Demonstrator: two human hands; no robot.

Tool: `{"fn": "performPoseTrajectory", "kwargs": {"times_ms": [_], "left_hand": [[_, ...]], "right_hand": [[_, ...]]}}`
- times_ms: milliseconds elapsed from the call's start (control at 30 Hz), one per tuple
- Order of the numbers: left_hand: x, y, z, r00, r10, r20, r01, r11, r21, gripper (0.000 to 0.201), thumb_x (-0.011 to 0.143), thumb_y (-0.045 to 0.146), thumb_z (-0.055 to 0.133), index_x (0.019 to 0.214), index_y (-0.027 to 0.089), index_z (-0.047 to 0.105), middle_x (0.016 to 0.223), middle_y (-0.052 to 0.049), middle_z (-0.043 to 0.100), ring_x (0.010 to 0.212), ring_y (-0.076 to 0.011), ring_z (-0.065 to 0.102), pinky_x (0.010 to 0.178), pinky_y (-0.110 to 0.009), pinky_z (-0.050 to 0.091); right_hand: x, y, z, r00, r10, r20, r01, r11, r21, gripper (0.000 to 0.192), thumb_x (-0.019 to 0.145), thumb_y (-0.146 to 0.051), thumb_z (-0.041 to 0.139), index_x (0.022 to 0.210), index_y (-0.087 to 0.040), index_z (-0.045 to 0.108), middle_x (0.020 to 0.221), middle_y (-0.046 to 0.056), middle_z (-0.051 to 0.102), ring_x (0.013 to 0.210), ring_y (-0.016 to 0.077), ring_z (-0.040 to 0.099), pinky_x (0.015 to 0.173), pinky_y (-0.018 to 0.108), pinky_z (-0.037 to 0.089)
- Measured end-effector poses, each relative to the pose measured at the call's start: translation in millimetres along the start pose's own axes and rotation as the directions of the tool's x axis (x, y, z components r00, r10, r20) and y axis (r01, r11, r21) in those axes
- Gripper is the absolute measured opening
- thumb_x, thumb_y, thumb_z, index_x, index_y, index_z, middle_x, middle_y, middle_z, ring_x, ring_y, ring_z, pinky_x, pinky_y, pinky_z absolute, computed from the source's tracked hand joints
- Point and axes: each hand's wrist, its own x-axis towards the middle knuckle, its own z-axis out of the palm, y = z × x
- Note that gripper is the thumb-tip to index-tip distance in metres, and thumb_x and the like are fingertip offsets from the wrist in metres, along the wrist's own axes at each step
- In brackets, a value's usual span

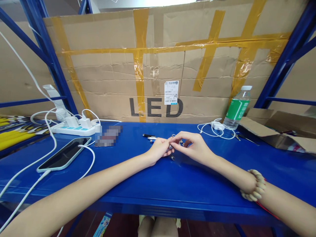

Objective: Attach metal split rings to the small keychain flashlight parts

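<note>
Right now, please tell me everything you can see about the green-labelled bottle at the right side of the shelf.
The plastic bottle is clear, with a white screw cap, shut, and a green label with white print wrapped around its body. It stands on the blue metal shelf, leaning back against the taped cardboard sheet. A coiled white cable with its charger lies just at its left, and an open cardboard box at its right. No hand touches it.

Small silver metal part (171,147) pinched between your fingertips at table centre, mostly hidden, more small metal pieces (149,137) lying at its ten o'clock, dark-tipped, flat on blue.
</note>
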Motion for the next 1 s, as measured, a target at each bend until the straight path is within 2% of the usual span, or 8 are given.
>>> {"fn": "performPoseTrajectory", "kwargs": {"times_ms": [200, 700, 1000], "left_hand": [[0.4, 0.0, -0.5, 1.000, -0.004, -0.011, 0.004, 1.000, 0.005, 0.043, 0.080, 0.041, 0.043, 0.047, 0.013, 0.046, 0.039, 0.003, 0.042, 0.033, -0.0032, 0.032, 0.036, -0.016, 0.022], [-1.6, 2.9, 0.2, 1.000, 0.016, 0.012, -0.015, 0.996, -0.086, 0.041, 0.085, 0.028, 0.038, 0.048, 0.013, 0.045, 0.038, 0.004, 0.042, 0.032, -0.0019, 0.032, 0.035, -0.015, 0.019], [-0.7, 0.7, -0.3, 1.000, 0.018, 0.014, -0.017, 0.996, -0.086, 0.043, 0.086, 0.030, 0.037, 0.048, 0.012, 0.045, 0.039, 0.004, 0.041, 0.031, -0.0016, 0.031, 0.035, -0.015, 0.019]], "right_hand": [[0.3, -0.3, 0.8, 1.000, 0.012, -0.007, -0.012, 1.000, 0.015, 0.013, 0.078, -0.026, 0.056, 0.083, -0.019, 0.065, 0.079, 0.004, 0.065, 0.068, 0.0119, 0.060, 0.045, 0.018, 0.044], [0.2, -1.9, 1.1, 1.000, 0.003, 0.013, -0.003, 1.000, 0.017, 0.013, 0.077, -0.021, 0.054, 0.083, -0.019, 0.065, 0.080, 0.004, 0.064, 0.069, 0.0124, 0.060, 0.045, 0.018, 0.045], [-0.2, -2.3, 0.4, 1.000, -0.008, 0.028, 0.008, 1.000, 0.021, 0.017, 0.076, -0.018, 0.051, 0.084, -0.018, 0.066, 0.083, 0.005, 0.064, 0.072, 0.0131, 0.060, 0.045, 0.018, 0.045]]}}
